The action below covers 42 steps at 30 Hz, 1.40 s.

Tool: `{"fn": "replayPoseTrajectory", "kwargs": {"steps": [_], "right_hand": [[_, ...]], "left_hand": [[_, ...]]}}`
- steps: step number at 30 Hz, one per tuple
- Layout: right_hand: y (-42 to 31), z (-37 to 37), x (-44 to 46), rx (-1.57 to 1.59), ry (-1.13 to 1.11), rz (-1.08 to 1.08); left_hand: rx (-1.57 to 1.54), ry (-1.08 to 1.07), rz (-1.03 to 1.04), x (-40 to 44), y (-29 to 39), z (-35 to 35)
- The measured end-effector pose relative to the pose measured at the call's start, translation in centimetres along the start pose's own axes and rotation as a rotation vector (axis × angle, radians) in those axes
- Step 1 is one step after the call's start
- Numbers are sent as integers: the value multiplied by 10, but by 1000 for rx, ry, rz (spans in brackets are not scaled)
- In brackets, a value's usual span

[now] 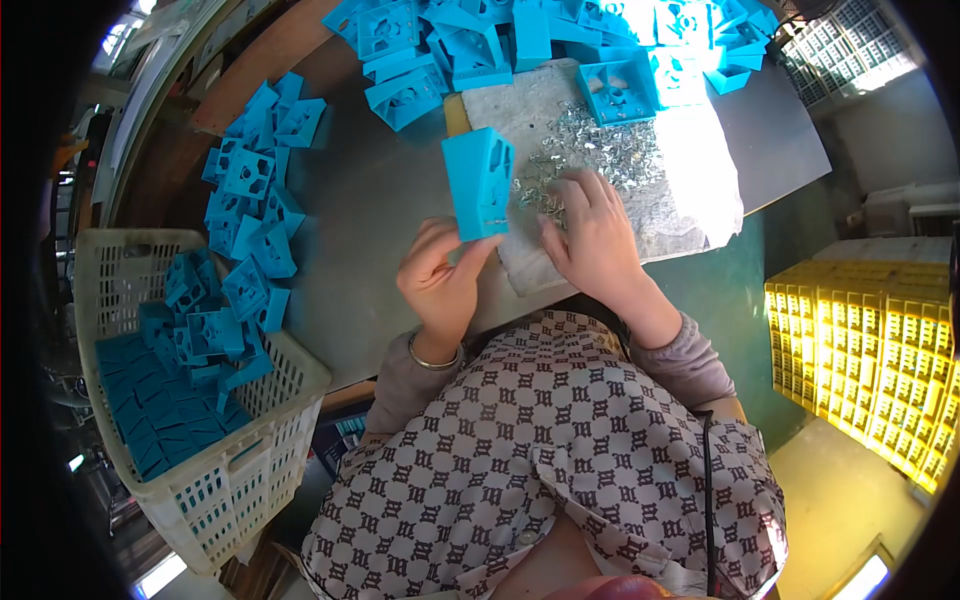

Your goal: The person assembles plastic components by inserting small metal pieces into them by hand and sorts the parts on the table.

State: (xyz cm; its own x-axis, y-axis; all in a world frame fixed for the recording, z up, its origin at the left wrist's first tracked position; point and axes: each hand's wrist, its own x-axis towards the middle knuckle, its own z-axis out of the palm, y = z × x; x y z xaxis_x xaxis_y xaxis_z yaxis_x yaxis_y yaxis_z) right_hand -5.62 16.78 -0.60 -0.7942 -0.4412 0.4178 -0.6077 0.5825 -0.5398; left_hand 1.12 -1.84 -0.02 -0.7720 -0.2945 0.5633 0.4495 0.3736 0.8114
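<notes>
My left hand (442,275) grips a blue plastic box-shaped housing (474,185) by its lower end, holding it up above the table edge. Cut-out holes show on the housing's right side. My right hand (597,232) reaches over the pale cloth (510,110), fingers bent and thumb apart, at the near edge of a scattered pile of small metal pieces (600,150). Whether a metal piece is between its fingertips cannot be made out.
More blue housings (465,45) are heaped along the far side. Another heap (250,175) spills leftward into a white plastic crate (225,500) holding many of them. Stacked yellow crates (860,350) stand on the floor at right. The grey tabletop (365,200) lies between the heaps.
</notes>
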Motion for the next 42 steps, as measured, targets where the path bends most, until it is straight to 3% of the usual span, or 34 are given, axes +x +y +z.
{"fn": "replayPoseTrajectory", "kwargs": {"steps": [2, 8, 14, 17, 24, 36, 39, 42], "right_hand": [[13, 10, -1, -178, 78, 10], [37, 30, 5, -314, -13, 118], [1, 10, -1, 157, -85, 64], [14, 7, 3, 87, 28, 22], [68, 2, 28, -2, 162, 109], [64, 26, 58, -440, -137, 282], [61, 21, 57, -364, -66, 257], [50, 11, 52, -23, 15, 204]], "left_hand": [[-106, 46, -153, -8, -5, -5], [-95, 54, -191, -11, -13, -7], [-270, 118, -271, -15, -23, -4], [-486, 169, -334, -14, -28, -5], [-616, 147, -446, -11, -27, -5], [-644, 73, -497, -8, -21, -1], [-693, 50, -514, -7, -20, -2], [-760, 60, -556, -8, -17, 0]]}}
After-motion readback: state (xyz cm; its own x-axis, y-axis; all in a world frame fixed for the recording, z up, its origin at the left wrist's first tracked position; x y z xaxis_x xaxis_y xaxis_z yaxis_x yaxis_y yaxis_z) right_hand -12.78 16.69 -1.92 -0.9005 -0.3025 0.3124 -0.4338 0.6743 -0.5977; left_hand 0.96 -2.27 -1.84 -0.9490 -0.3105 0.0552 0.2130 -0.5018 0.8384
